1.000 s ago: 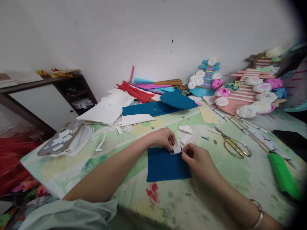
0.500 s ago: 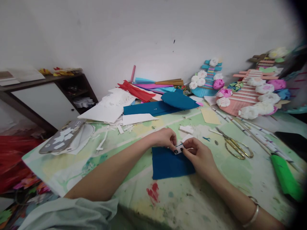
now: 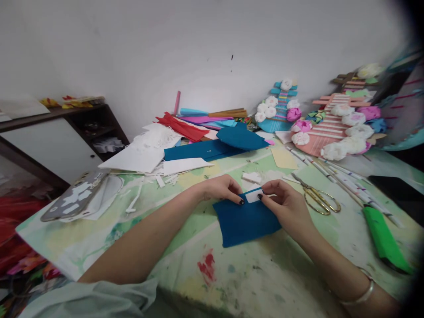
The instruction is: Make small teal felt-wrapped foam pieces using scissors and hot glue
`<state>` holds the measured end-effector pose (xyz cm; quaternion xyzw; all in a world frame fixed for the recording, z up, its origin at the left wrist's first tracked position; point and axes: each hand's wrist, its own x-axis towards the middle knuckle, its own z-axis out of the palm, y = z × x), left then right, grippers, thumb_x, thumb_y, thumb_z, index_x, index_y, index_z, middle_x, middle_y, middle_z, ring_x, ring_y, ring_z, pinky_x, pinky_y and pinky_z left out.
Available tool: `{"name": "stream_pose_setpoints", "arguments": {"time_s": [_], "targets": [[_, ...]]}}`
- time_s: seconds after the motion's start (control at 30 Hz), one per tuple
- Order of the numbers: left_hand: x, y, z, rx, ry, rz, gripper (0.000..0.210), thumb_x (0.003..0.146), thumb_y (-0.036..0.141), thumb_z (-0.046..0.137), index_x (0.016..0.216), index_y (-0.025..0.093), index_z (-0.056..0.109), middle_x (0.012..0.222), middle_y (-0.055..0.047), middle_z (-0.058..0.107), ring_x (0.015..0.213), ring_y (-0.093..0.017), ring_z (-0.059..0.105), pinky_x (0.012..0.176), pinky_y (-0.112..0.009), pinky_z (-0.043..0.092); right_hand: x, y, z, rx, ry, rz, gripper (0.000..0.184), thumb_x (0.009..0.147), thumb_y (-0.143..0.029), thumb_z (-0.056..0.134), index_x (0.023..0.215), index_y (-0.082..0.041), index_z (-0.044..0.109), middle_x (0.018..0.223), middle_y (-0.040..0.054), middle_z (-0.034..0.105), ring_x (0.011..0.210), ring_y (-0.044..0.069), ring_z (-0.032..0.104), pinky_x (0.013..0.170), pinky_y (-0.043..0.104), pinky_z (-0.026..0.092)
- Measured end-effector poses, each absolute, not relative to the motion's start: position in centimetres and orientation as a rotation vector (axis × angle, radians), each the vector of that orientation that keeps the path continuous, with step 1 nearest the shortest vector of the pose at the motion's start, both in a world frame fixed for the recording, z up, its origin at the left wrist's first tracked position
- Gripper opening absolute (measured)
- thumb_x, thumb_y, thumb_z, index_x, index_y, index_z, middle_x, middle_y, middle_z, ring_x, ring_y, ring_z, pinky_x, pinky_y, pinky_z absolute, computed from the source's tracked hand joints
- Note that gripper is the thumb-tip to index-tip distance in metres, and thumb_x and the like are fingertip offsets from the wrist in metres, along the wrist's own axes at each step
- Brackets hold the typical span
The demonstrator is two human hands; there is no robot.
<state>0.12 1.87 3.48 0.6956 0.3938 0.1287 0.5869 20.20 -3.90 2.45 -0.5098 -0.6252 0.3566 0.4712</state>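
A dark blue sheet (image 3: pixel 247 224), paper or thin cloth, is held tilted above the near part of the table. A small white rectangular piece (image 3: pixel 252 196) lies against its upper edge, with a thin blue strip showing beyond it. My left hand (image 3: pixel 225 189) pinches the sheet's upper edge just left of the white piece, thumb in front. My right hand (image 3: pixel 287 204) grips the same edge at the right, its thumb pressing on the white piece. The fingers behind the sheet are partly hidden.
Gold-handled scissors (image 3: pixel 310 190) and a green pouch (image 3: pixel 384 238) lie at right, beside several pens (image 3: pixel 344 183). Behind are white sheets (image 3: pixel 139 152), a larger blue piece (image 3: pixel 198 151) and flower-decorated crafts (image 3: pixel 331 128). A phone (image 3: pixel 74 198) rests at left.
The blue sheet has been lifted and tilted. The white piece now sits flat along its upper edge, less covered by my fingers. The view has turned slightly right.
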Motion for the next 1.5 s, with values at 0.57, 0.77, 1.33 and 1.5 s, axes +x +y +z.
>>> {"name": "stream_pose_setpoints", "arguments": {"time_s": [0.57,0.77,1.33,1.5], "targets": [[0.8,1.2,4.0,1.574,0.906,0.389,0.013,0.064,0.025,0.073,0.07,0.014,0.072,0.065,-0.001,0.067,0.058,-0.01,0.055,0.055,-0.021,0.041,20.7,-3.8,2.9,-1.281,-1.492,0.933,0.024,0.071,-0.033,0.064,0.089,-0.019,0.058,0.081,0.0051,0.064,0.074,0.018,0.06,0.057,0.026,0.043],[0.9,1.1,3.9,1.53,0.899,0.407,0.017,0.063,0.027,0.073,0.072,0.013,0.071,0.063,-0.001,0.066,0.053,-0.009,0.053,0.051,-0.019,0.039,20.7,-3.5,2.6,-1.362,-1.4,1.319,0.046,0.064,-0.039,0.071,0.102,-0.019,0.054,0.084,0.0054,0.066,0.065,0.017,0.059,0.054,0.027,0.043],[0.1,1.7,3.7,2.435,1.647,1.465,0.013,0.081,0.019,0.049,0.078,0.017,0.061,0.081,-0.008,0.063,0.079,-0.02,0.055,0.074,-0.032,0.04,22.3,-1.9,0.9,-1.37,-1.521,0.853,0.04,0.075,-0.035,0.062,0.11,-0.019,0.052,0.123,0.0135,0.054,0.092,0.023,0.063,0.076,0.04,0.052],[-1.6,2.6,3.7,2.705,1.809,1.48,0.014,0.082,0.018,0.048,0.08,0.017,0.062,0.08,-0.011,0.064,0.082,-0.024,0.055,0.073,-0.034,0.04,22.4,-2.1,1.4,-1.347,-1.489,0.852,0.029,0.074,-0.031,0.062,0.101,-0.02,0.056,0.116,0.0104,0.059,0.092,0.022,0.064,0.074,0.038,0.053]]}}
